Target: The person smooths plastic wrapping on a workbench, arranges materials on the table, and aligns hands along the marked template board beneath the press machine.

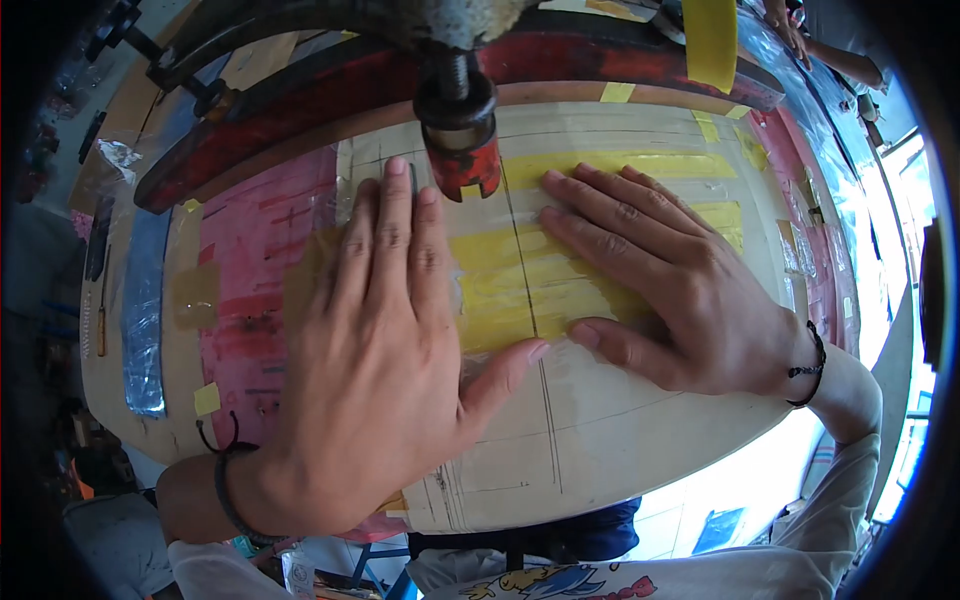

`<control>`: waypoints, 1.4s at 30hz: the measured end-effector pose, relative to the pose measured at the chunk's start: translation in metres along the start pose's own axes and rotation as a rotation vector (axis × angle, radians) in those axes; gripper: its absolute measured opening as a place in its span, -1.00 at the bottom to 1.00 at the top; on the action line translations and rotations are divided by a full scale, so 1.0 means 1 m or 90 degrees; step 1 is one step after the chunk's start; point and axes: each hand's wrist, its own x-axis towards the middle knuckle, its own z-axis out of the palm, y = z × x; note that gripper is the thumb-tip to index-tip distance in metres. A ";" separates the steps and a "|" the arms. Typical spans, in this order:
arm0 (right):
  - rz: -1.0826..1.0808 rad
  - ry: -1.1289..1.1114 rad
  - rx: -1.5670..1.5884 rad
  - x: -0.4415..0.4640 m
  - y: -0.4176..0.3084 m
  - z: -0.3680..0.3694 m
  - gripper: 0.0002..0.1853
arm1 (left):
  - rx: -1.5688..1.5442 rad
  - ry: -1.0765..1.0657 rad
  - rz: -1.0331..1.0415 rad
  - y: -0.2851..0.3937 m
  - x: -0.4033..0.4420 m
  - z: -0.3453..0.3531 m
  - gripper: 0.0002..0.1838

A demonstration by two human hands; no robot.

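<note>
Flat on the pale curved board [620, 430] lies my left hand [375, 330], fingers stretched out and pointing away from me, with nothing held. To its right my right hand [670, 275] rests with fingers spread over yellow tape strips [500, 290], also holding nothing. A dark pencil line runs between the two hands. Pink and red tape [240, 290] covers the board left of my left hand. Just beyond the fingertips hangs a red clamp foot [462, 165] on a threaded screw.
A red curved bar [330, 105] crosses the far side of the board. A blue film strip [145, 330] lies at the left edge. Yellow tape [710, 45] hangs from above. Another person's hand [788, 30] shows at the top right.
</note>
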 end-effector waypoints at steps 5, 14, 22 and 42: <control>0.002 -0.004 0.002 0.001 -0.001 -0.002 -0.23 | 0.048 -0.028 -0.014 0.002 -0.002 -0.005 0.08; 0.011 0.008 0.019 0.000 -0.002 -0.004 -0.25 | 0.058 -0.028 -0.030 0.004 -0.003 -0.005 0.09; 0.001 -0.018 0.013 0.001 -0.005 -0.009 -0.25 | 0.048 -0.006 -0.026 0.001 -0.003 -0.003 0.05; -0.002 0.006 -0.006 -0.001 0.000 0.000 -0.26 | 0.069 -0.014 -0.011 -0.001 0.000 -0.002 0.01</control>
